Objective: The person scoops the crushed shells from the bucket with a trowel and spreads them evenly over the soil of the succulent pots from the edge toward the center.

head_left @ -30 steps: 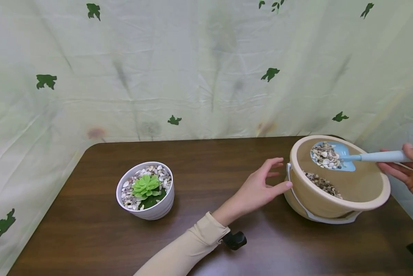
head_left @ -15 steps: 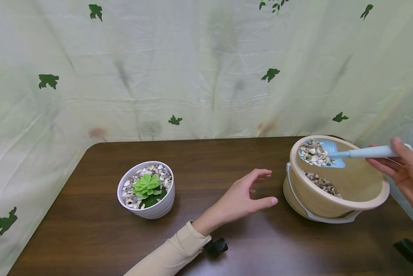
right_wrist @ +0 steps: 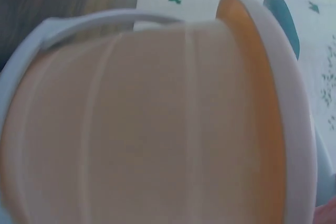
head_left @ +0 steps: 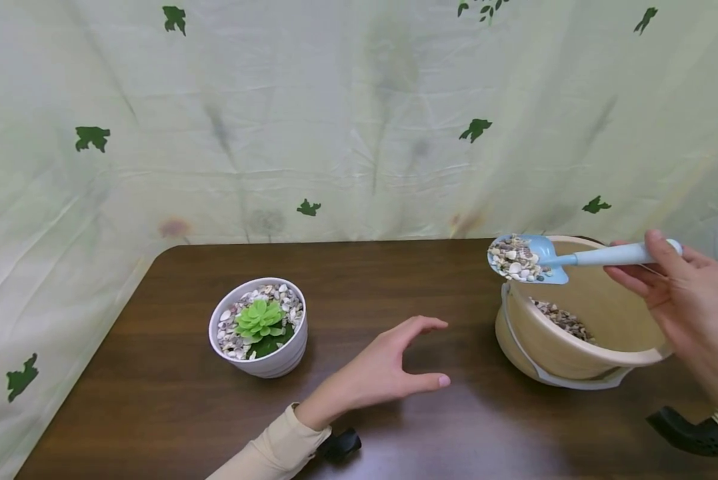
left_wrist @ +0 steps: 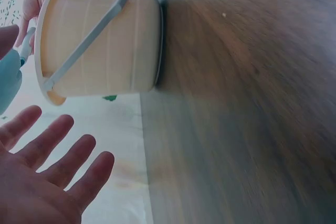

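My right hand (head_left: pixel 689 293) grips the pale handle of a light-blue toy shovel (head_left: pixel 557 260). Small shells and pebbles (head_left: pixel 517 259) fill the shovel's scoop, which hangs over the left rim of a beige bucket (head_left: pixel 533 340). More pebbles (head_left: pixel 565 321) lie inside that bucket. Between bucket and flowerpot, my left hand (head_left: pixel 379 373) hovers above the table with fingers spread, touching nothing. In the left wrist view its fingers (left_wrist: pixel 79 169) are apart, and the bucket (left_wrist: pixel 105 40) stands beyond. A white flowerpot (head_left: pixel 275 363) on the left contains a green succulent (head_left: pixel 259 320) amid pebbles.
A brown wooden table (head_left: pixel 371 287) bears the pot and bucket. Behind it hangs a pale curtain (head_left: pixel 335 120) with green leaf prints. The bucket's light-grey handle (head_left: pixel 535 363) is folded down along its front. In the right wrist view, the bucket wall (right_wrist: pixel 152 129) fills most of the frame.
My right hand has carried the loaded shovel leftward from above the bucket's inside to its left rim. My left hand has drawn back left and toward me, away from the bucket.
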{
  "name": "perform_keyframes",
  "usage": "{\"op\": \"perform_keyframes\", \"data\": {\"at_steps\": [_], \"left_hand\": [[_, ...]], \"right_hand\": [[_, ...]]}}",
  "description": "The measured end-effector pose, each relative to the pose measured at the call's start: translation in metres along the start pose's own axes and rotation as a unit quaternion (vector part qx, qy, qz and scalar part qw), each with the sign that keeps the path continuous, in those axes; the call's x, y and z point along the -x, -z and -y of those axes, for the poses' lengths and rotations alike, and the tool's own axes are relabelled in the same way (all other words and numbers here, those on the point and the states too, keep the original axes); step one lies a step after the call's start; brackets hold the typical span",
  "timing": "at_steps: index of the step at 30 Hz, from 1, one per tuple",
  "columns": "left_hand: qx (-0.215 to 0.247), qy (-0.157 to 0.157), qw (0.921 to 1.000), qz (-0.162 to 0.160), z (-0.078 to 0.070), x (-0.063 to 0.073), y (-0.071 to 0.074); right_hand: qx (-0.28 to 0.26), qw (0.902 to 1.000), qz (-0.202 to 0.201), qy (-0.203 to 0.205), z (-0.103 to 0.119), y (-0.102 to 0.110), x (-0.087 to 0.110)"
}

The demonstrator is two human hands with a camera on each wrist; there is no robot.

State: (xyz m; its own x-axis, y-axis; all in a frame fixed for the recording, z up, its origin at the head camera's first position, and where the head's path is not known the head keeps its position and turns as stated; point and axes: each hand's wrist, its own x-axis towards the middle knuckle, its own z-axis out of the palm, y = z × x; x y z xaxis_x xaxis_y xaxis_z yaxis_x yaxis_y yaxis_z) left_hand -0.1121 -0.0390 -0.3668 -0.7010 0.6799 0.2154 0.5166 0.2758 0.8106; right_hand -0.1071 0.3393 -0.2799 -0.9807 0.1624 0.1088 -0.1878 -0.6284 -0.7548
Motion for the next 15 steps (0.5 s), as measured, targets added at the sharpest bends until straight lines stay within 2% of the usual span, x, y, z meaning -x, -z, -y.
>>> {"op": "perform_keyframes", "data": {"at_steps": [7,11,15], "left_hand": [[-0.009,0.02,0.9998,0.003,0.001,0.021,0.014],[-0.007,0.037,0.9993,0.003,0.002,0.034,0.019],[-0.016,0.037,0.9992,-0.004,0.006,0.049,0.023]], "right_hand": [[-0.013,0.9999,0.005,-0.001,-0.013,-0.02,0.0],[-0.015,0.9997,0.02,0.008,-0.019,-0.031,0.0],[-0.017,0.9992,0.028,0.025,-0.027,-0.042,0.001]]}}
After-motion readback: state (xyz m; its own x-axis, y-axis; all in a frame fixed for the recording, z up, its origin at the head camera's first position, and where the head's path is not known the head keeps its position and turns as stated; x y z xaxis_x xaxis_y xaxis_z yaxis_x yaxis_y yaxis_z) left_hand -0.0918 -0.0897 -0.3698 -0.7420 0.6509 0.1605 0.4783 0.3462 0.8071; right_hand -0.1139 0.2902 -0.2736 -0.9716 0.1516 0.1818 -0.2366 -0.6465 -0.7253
